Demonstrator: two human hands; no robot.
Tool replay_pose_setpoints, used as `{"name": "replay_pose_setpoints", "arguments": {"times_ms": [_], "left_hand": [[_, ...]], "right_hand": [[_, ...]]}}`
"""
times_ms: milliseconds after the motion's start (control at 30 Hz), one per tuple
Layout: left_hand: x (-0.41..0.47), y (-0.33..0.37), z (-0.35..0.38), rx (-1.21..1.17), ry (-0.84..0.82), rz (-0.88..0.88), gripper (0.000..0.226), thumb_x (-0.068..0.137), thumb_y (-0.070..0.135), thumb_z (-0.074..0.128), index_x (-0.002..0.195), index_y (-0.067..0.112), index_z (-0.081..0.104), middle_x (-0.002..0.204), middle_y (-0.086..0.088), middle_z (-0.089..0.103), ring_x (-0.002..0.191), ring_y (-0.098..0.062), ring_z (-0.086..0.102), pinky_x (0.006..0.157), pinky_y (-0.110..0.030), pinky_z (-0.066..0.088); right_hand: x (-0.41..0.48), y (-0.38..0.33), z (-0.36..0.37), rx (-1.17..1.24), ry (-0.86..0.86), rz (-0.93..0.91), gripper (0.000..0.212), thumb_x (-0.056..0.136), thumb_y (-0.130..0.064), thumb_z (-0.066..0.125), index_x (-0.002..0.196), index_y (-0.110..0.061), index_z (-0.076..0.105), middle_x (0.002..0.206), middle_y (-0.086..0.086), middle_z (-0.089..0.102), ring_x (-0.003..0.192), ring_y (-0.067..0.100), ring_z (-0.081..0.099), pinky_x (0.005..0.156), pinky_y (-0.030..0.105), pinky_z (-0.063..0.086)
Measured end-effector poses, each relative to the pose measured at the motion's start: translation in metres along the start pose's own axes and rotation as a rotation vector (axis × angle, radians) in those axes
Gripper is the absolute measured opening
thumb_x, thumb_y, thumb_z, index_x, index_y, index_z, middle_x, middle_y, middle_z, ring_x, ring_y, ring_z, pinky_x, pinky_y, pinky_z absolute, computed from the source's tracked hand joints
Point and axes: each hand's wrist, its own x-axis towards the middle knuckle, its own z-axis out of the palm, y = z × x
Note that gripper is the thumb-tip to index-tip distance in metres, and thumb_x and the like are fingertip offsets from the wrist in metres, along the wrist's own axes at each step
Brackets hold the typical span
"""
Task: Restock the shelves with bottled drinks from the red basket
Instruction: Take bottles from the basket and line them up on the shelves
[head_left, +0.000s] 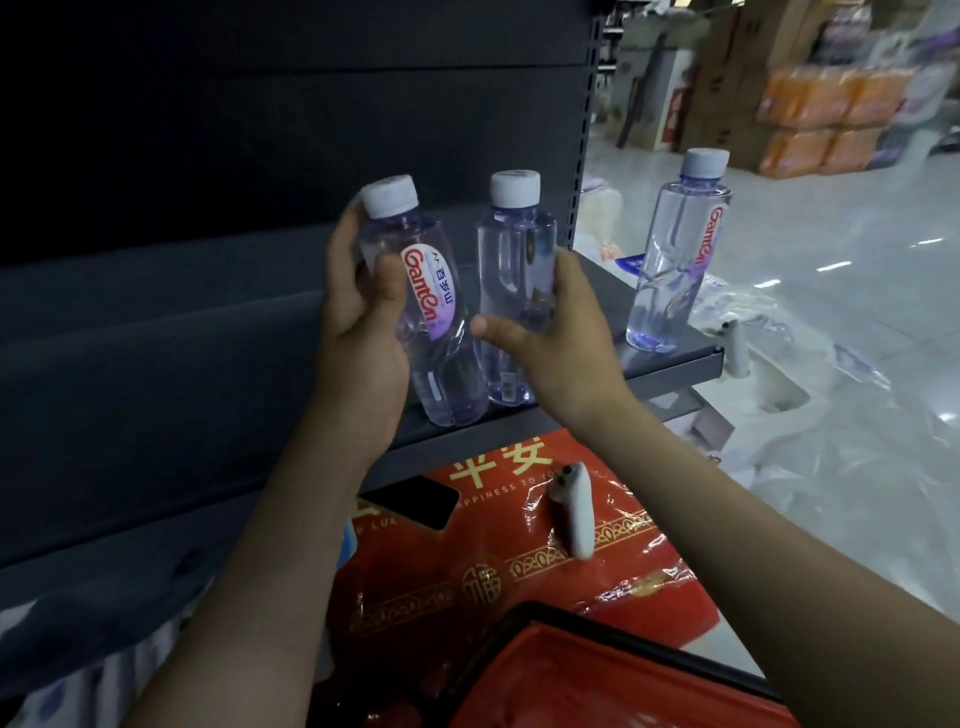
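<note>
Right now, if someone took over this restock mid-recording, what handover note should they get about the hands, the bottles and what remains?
Left hand grips the tilted labelled bottle, its base near the front edge of the shelf.
Right hand grips the upright middle bottle on the shelf.
Done: a third bottle stands alone at the shelf's right end.
Left: set the tilted bottle upright, release both, then check the red basket below; its contents are too dark to tell.

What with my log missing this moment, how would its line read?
left hand: grips tilted bottle; right hand: grips upright bottle; shelf: third bottle stands apart
</note>
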Motion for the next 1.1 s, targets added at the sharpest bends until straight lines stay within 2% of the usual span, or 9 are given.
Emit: {"name": "replay_pose_setpoints", "arguments": {"times_ms": [133,267,333,433,500,700,833,967,1100], "left_hand": [[-0.021,-0.027,0.002,0.303,-0.121,-0.134,0.056,0.094,0.008,0.059,0.140,0.021,0.031,0.128,0.000,0.060,0.108,-0.007,0.064,0.088,-0.027,0.054],[-0.023,-0.029,-0.003,0.472,-0.229,-0.210,0.089,0.079,-0.006,0.069,0.145,0.031,0.022,0.137,0.004,0.052,0.116,0.003,0.057,0.087,-0.013,0.051],[-0.021,-0.026,-0.002,0.553,-0.184,-0.199,0.085,0.079,-0.005,0.073,0.142,0.033,0.028,0.134,0.011,0.055,0.114,0.007,0.058,0.086,-0.014,0.051],[-0.020,-0.033,0.006,0.682,-0.026,-0.200,0.057,0.079,0.009,0.077,0.124,0.026,0.048,0.122,0.006,0.065,0.109,-0.013,0.064,0.093,-0.045,0.055],[-0.018,-0.040,0.012,0.689,0.005,-0.207,0.046,0.080,0.013,0.077,0.117,0.027,0.053,0.115,0.006,0.068,0.105,-0.016,0.066,0.092,-0.050,0.054],[-0.012,-0.058,0.026,0.796,-0.009,-0.224,0.055,0.084,0.024,0.073,0.132,0.035,0.049,0.117,0.010,0.069,0.104,-0.017,0.067,0.091,-0.046,0.054],[-0.015,-0.067,0.042,0.900,-0.016,-0.212,0.057,0.088,0.031,0.069,0.139,0.036,0.041,0.121,0.004,0.068,0.107,-0.021,0.065,0.091,-0.044,0.053],[-0.017,-0.068,0.056,1.042,0.024,-0.230,0.064,0.092,0.041,0.063,0.146,0.038,0.030,0.125,0.001,0.066,0.109,-0.028,0.064,0.085,-0.042,0.052],[-0.019,-0.059,0.060,1.059,-0.032,-0.277,0.079,0.094,0.044,0.059,0.156,0.031,0.013,0.135,-0.005,0.060,0.118,-0.031,0.060,0.084,-0.037,0.045]], "right_hand": [[-0.007,-0.001,-0.003,-0.022,-0.158,0.016,0.089,0.071,-0.049,0.068,0.144,-0.026,0.023,0.136,0.004,0.050,0.129,0.025,0.048,0.104,0.048,0.047],[-0.012,0.002,-0.022,-0.085,-0.291,0.051,0.087,0.083,-0.011,0.070,0.149,-0.022,0.015,0.133,-0.001,0.054,0.119,0.011,0.056,0.087,0.008,0.046],[-0.016,0.005,-0.025,-0.194,-0.223,0.042,0.078,0.090,-0.005,0.066,0.150,-0.020,0.020,0.129,-0.002,0.059,0.113,0.012,0.058,0.078,0.001,0.042],[-0.015,0.012,-0.024,-0.271,-0.083,0.052,0.066,0.090,-0.011,0.070,0.144,-0.011,0.032,0.130,0.005,0.062,0.118,0.022,0.059,0.088,0.018,0.042],[-0.012,0.015,-0.027,-0.274,-0.044,0.077,0.062,0.090,-0.014,0.071,0.141,-0.009,0.037,0.131,0.007,0.062,0.118,0.023,0.060,0.088,0.022,0.042],[-0.007,0.022,-0.040,-0.256,0.021,0.131,0.063,0.089,-0.014,0.072,0.142,-0.011,0.039,0.131,0.006,0.063,0.115,0.023,0.062,0.098,0.040,0.051],[-0.009,0.029,-0.045,-0.305,0.098,0.127,0.060,0.088,-0.018,0.073,0.139,-0.013,0.041,0.129,0.006,0.063,0.108,0.015,0.059,0.092,0.032,0.050],[-0.011,0.029,-0.049,-0.362,0.112,0.155,0.060,0.090,-0.023,0.071,0.140,-0.016,0.039,0.132,0.008,0.063,0.115,0.029,0.062,0.095,0.046,0.050],[-0.019,0.019,-0.058,-0.369,0.038,0.230,0.071,0.093,-0.024,0.067,0.150,-0.014,0.028,0.142,0.014,0.054,0.127,0.032,0.055,0.105,0.045,0.045]]}}
